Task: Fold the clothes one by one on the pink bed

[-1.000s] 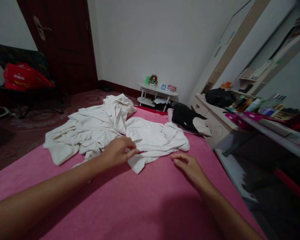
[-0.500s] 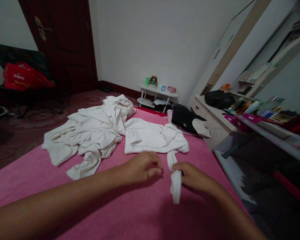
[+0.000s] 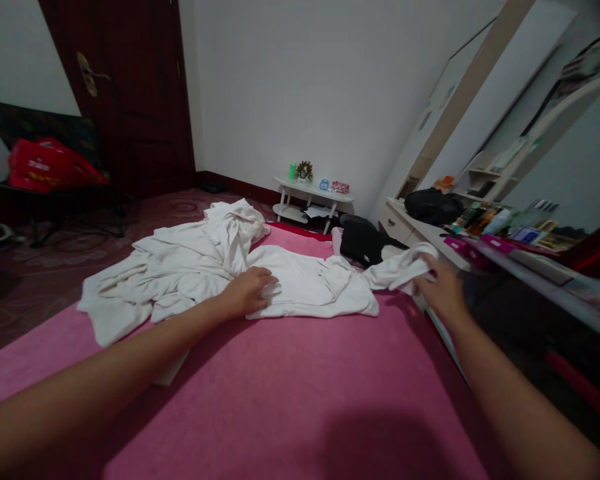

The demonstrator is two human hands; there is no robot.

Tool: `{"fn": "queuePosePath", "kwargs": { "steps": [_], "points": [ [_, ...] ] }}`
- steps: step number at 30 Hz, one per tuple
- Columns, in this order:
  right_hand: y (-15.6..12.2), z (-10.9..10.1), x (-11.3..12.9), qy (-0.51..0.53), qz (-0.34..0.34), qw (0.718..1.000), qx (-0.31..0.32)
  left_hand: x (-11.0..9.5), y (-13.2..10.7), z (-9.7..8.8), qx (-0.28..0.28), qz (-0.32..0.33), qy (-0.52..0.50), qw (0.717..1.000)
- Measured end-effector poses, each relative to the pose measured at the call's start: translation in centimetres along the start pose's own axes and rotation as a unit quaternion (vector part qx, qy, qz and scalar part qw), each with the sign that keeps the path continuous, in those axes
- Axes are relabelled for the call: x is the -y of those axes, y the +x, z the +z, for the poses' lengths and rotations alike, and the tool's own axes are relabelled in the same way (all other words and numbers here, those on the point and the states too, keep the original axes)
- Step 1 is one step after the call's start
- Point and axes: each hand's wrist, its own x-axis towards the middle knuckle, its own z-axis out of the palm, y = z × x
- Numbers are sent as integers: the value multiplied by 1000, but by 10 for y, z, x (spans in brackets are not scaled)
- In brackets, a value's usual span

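The white garment [image 3: 305, 277] lies folded fairly flat on the pink bed [image 3: 290, 387]; the left hand [image 3: 247, 291] rests at its near left corner with fingers bent, and I cannot tell whether that grip pinches any cloth; the right hand [image 3: 444, 290], well apart from the left, has its grip clamped on the end of a white strip [image 3: 397, 271] that stretches out from the garment's right side; a rumpled white pile [image 3: 175, 257] lies just beside the garment on the left; black clothes [image 3: 357, 241] lie behind the strip; a red bag [image 3: 53, 167] sits near the door [image 3: 130, 100].
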Motion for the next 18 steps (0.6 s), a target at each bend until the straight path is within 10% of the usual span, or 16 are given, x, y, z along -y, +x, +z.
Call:
{"fn": "queuePosePath", "kwargs": {
  "steps": [3,9,12,18],
  "points": [
    [-15,43,16,1,-63,989,130,5,0,-1,30,34,-24,999],
    [-37,104,52,-52,-202,973,94,19,3,3,73,47,-25,996],
    [-35,115,58,-74,-275,941,183,23,0,6,67,41,-18,997],
    [-8,95,26,-196,-113,966,125,28,1,5,87,7,-38,995]
  ]
}}
